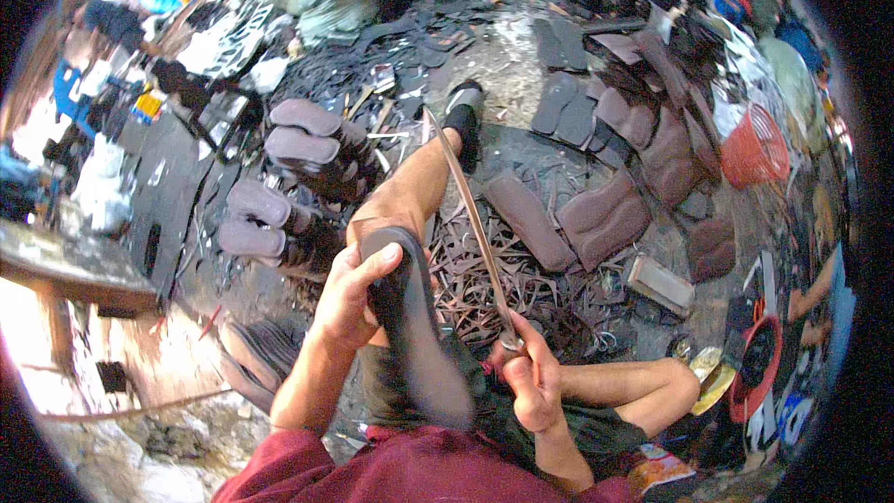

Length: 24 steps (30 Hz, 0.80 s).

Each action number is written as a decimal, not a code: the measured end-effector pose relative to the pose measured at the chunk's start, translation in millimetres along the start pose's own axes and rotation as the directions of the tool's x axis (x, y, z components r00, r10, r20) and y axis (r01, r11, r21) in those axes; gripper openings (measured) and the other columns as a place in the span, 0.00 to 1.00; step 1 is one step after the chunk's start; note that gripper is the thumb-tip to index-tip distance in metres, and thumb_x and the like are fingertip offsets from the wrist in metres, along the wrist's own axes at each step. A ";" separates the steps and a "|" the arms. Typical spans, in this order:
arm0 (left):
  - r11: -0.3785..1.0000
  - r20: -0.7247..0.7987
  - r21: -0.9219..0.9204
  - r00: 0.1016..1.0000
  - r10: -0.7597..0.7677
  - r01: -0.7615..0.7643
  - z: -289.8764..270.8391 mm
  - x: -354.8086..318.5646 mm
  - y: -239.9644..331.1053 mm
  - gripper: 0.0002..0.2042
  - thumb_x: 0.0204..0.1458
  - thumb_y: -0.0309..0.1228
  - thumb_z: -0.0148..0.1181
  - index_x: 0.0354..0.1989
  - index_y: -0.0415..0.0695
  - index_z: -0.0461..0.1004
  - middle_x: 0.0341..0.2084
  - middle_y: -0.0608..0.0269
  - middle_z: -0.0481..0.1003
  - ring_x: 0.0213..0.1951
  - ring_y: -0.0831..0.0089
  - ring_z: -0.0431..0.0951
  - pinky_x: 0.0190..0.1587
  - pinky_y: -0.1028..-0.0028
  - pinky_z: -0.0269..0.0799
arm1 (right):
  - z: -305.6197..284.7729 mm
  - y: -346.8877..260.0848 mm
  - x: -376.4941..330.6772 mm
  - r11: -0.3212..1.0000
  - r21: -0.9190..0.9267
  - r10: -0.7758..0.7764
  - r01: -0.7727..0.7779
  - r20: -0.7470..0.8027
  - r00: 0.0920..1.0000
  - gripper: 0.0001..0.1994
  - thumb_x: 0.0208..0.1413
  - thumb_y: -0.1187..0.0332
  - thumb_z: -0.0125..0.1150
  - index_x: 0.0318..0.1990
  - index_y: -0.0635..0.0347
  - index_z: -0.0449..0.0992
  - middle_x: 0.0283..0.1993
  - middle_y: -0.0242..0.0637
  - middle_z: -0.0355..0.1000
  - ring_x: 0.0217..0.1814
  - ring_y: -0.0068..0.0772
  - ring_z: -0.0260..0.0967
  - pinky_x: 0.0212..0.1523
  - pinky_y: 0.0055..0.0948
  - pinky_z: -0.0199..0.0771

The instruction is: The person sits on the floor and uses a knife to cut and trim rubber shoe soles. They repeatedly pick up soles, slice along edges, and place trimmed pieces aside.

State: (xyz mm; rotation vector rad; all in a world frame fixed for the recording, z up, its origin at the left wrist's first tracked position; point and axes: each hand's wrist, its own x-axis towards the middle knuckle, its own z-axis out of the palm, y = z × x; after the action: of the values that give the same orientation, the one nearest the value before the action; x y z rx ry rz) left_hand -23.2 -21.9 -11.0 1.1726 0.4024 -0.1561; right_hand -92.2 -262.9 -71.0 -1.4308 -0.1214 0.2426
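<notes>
My left hand is closed round a dark shoe sole, with the thumb lying on top near the toe end. The sole's other end slopes down toward my lap and looks blurred. In my right hand is the handle of a long, thin knife. Its blade points up and away to the left, with its tip near my stretched-out foot. Blade and sole are apart. Beyond them, a heap of curled brown trimmings covers the floor between my legs.
Stacks of finished-looking soles stand at the left. Brown moulded sole sheets lie to the right, near a pale rectangular block. A red basket stands at the far right. Dark scraps spread over the far floor.
</notes>
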 end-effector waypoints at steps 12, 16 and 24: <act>0.936 0.190 -0.117 0.932 -0.308 0.333 -38.1 -10.6 -16.7 0.16 0.51 0.38 0.70 0.42 0.41 0.77 0.34 0.65 0.80 0.32 0.74 0.80 0.39 0.71 0.78 | -22.1 62.4 -40.5 0.713 -0.653 -0.274 0.257 0.077 0.959 0.22 0.50 0.74 0.62 0.55 0.54 0.76 0.33 0.39 0.72 0.32 0.44 0.68 0.36 0.39 0.72; 0.975 0.221 -0.010 0.951 -0.215 0.222 -28.7 -4.0 -16.5 0.15 0.51 0.31 0.69 0.45 0.41 0.77 0.37 0.71 0.78 0.39 0.79 0.76 0.45 0.75 0.72 | -19.7 45.4 6.2 0.721 -0.621 -0.291 0.308 0.132 0.948 0.21 0.51 0.72 0.63 0.55 0.53 0.77 0.31 0.39 0.71 0.29 0.43 0.68 0.32 0.39 0.72; 0.932 0.296 0.246 0.895 -0.334 0.267 -28.4 2.6 -7.9 0.19 0.50 0.29 0.72 0.50 0.41 0.77 0.39 0.68 0.79 0.41 0.81 0.76 0.46 0.77 0.73 | -17.8 -43.4 101.1 0.696 -0.641 -0.010 0.324 0.443 0.897 0.18 0.59 0.65 0.59 0.57 0.47 0.76 0.22 0.37 0.65 0.22 0.41 0.68 0.25 0.39 0.71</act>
State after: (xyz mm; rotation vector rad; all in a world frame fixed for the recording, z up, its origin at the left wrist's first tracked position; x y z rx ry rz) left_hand -29.8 1.4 -28.1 1.2469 0.2692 -0.6731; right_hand 13.8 -261.3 -36.9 -2.1077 -0.7701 0.3623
